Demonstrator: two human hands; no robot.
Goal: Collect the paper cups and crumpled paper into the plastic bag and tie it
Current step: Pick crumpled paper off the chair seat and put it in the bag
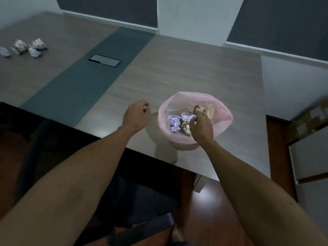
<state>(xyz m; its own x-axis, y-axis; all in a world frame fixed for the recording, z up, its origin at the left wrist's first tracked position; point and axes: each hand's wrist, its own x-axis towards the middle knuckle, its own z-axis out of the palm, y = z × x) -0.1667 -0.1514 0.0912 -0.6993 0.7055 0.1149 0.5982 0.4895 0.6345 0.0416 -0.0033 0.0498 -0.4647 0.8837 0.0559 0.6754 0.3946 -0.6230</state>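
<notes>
Far off at the left end of the table [195,68] lies a little cluster I count as four pieces: two squashed paper cups [29,45] with a dark spotted print and two balls of crumpled paper [34,52], pale and bluish, lying just beside them, though blur makes the edges soft. Moving right, a dark strip [85,75] runs across the wood-grain top with a black hatch plate [105,60] set into it. My left hand [135,113] hovers above the table near its front edge, fingers curled into a loose fist, gripping nothing I can see. Just beside it stands the plastic bag [221,110], thin, translucent pink, its mouth spread wide and round. Inside I count two more spotted cups, one [206,109] at the far side and one [186,127] near my wrist, plus one white crumpled wad [174,123]. My right hand [201,126] is over the bag's mouth, fingertips pinched on a second white wad [188,116]. No writing or brand is legible anywhere; the cups show only spots.
</notes>
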